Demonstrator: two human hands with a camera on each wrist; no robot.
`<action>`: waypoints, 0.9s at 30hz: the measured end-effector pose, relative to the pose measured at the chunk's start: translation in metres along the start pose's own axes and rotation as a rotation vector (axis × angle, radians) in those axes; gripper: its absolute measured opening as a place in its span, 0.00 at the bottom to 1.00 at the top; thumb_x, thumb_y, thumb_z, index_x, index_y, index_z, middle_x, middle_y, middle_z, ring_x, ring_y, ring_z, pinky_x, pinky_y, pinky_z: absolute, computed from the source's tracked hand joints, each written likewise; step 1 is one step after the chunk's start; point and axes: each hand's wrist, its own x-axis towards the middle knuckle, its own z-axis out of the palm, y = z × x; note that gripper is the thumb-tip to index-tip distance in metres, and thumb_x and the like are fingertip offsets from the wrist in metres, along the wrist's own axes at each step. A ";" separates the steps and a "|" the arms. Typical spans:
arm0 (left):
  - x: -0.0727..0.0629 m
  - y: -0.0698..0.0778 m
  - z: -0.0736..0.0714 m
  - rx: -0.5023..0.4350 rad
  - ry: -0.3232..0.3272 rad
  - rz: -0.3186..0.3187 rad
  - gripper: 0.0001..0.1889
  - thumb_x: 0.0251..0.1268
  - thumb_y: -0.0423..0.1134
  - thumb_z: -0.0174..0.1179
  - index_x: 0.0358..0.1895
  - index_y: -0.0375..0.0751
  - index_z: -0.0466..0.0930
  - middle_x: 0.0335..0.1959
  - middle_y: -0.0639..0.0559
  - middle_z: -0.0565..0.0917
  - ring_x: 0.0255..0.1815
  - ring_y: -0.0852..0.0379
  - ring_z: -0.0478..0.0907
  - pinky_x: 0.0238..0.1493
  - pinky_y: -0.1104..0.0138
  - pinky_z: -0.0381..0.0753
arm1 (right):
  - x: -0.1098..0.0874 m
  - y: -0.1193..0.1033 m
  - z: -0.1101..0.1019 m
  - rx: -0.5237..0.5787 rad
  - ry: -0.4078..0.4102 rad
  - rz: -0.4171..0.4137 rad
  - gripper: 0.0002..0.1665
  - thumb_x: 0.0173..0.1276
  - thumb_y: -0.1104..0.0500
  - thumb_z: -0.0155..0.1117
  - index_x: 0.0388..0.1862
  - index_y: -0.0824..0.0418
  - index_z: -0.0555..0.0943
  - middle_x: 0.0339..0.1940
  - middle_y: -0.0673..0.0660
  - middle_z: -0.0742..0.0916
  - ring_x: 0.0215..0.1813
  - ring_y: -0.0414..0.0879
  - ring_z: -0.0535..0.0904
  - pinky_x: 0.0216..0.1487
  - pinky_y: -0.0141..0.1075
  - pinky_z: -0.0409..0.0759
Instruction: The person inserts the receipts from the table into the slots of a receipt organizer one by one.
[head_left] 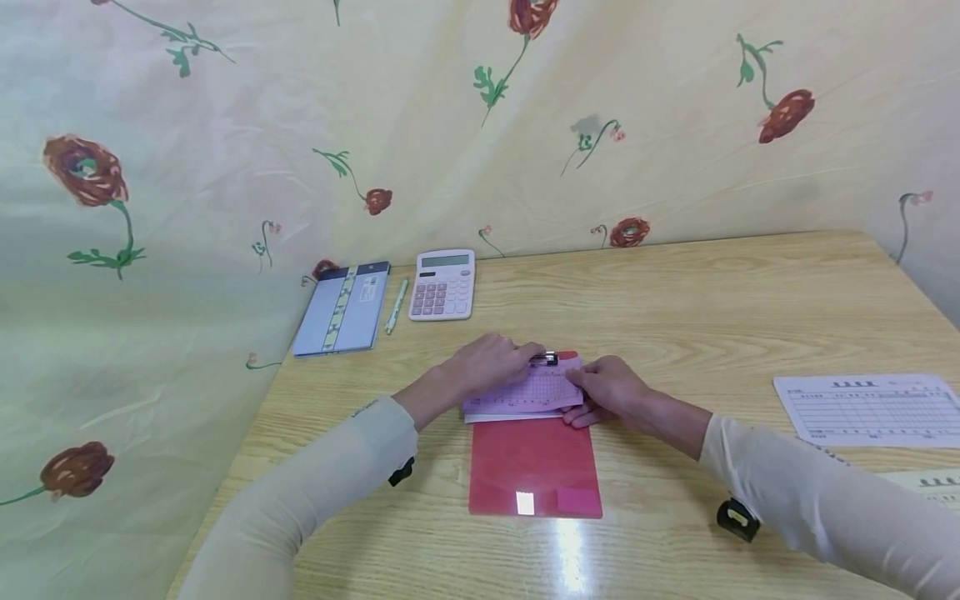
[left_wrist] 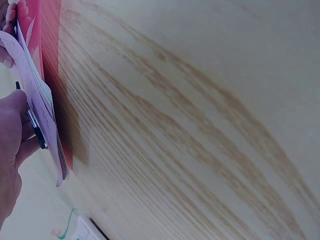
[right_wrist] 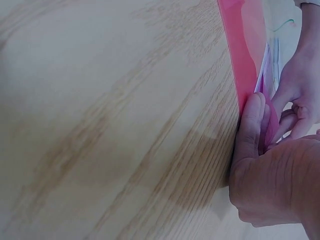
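A red clipboard (head_left: pixel 531 467) lies flat on the table before me. Across its upper part is a pink printed sheet (head_left: pixel 528 392), over white paper (head_left: pixel 517 417) whose front edge peeks out. My left hand (head_left: pixel 491 364) grips the metal clip (head_left: pixel 552 358) at the top of the board; in the left wrist view its fingers close about the clip's (left_wrist: pixel 36 127) dark lever. From the right, my right hand (head_left: pixel 611 387) pinches the pink sheet's edge, thumb above and fingers beneath. The right wrist view shows these fingers (right_wrist: pixel 250 122) against the board's edge.
At the back left lie a blue folder (head_left: pixel 318 312), a pale green pen (head_left: pixel 397 307) and a pink calculator (head_left: pixel 443 286). A white printed form (head_left: pixel 870 408) lies at the right, with another pale form (head_left: pixel 930 483) partly behind the right sleeve. Floral cloth (head_left: pixel 420 125) hangs behind the table.
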 end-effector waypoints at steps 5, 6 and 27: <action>0.000 0.001 -0.001 -0.017 -0.021 -0.023 0.19 0.84 0.37 0.53 0.71 0.41 0.78 0.18 0.59 0.73 0.13 0.67 0.63 0.17 0.76 0.64 | 0.000 0.000 -0.001 -0.026 -0.010 -0.008 0.26 0.89 0.61 0.46 0.66 0.87 0.69 0.33 0.68 0.90 0.28 0.49 0.90 0.35 0.40 0.89; 0.000 0.001 -0.001 -0.021 -0.024 -0.027 0.19 0.84 0.37 0.53 0.71 0.41 0.78 0.18 0.59 0.73 0.13 0.67 0.63 0.16 0.76 0.64 | 0.000 0.000 -0.001 -0.033 -0.012 -0.010 0.25 0.89 0.62 0.46 0.65 0.87 0.69 0.33 0.68 0.90 0.28 0.49 0.90 0.35 0.40 0.89; -0.002 0.001 0.001 -0.012 0.008 -0.012 0.18 0.83 0.37 0.55 0.70 0.41 0.79 0.17 0.59 0.73 0.12 0.68 0.64 0.16 0.76 0.64 | 0.001 -0.001 0.000 -0.036 -0.025 -0.010 0.22 0.88 0.62 0.47 0.60 0.85 0.73 0.32 0.68 0.91 0.28 0.49 0.90 0.35 0.40 0.89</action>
